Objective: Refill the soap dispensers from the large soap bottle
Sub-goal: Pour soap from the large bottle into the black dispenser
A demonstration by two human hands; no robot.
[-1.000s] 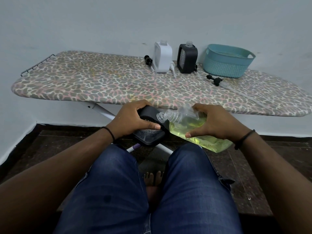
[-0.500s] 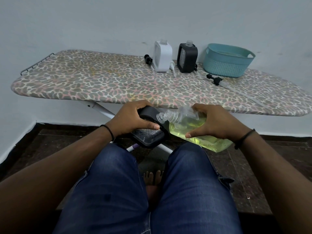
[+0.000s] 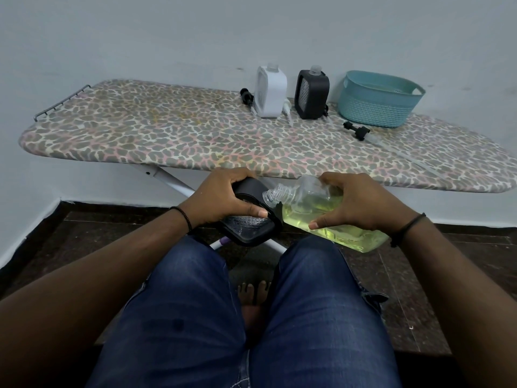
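Both hands grip: left hand point(image 3: 221, 198) fingers wrap black dispenser point(image 3: 251, 222), right hand point(image 3: 361, 204) fingers clasp soap bottle point(image 3: 330, 217).

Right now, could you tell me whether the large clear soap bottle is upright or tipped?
Tipped: the large clear soap bottle lies nearly sideways in the right hand, its uncapped neck against the black dispenser.

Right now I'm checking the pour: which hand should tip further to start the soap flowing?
Probably the right hand: it grips the soap bottle, whose open neck already meets the black dispenser. The left hand only grips the dispenser and should steady it.
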